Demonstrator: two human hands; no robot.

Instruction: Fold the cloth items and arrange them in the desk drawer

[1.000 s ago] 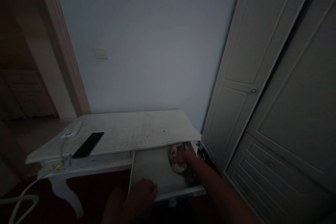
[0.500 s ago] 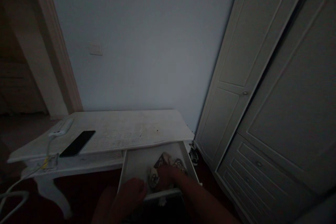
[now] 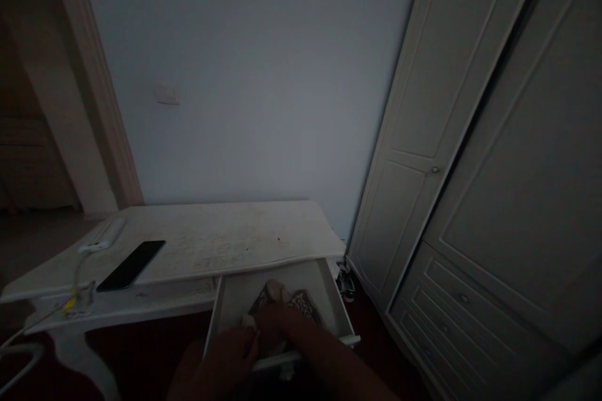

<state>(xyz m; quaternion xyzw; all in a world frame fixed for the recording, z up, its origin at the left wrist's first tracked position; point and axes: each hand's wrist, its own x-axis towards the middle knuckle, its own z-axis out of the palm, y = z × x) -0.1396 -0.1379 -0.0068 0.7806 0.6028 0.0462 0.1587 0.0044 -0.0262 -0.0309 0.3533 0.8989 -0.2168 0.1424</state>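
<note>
A white drawer (image 3: pixel 336 313) stands pulled out from under the right end of a white desk (image 3: pixel 211 241). Inside it lies a patterned piece of cloth (image 3: pixel 301 302), light with dark markings. My right hand (image 3: pixel 273 322) reaches into the drawer and its fingers are closed on the near part of that cloth. My left hand (image 3: pixel 230 360) is at the drawer's front edge, touching the cloth's near corner; its fingers look curled, but the room is too dark to see a grip.
A black phone (image 3: pixel 130 265) and a white power strip (image 3: pixel 102 235) with a cable lie on the desk's left part. A tall white wardrobe (image 3: pixel 470 169) stands close on the right, shoes (image 3: pixel 345 282) at its foot. A doorway opens at left.
My right hand has drawn the patterned cloth from the drawer's back right corner toward the front. My left hand has moved in to meet it. The view has shifted slightly right.
</note>
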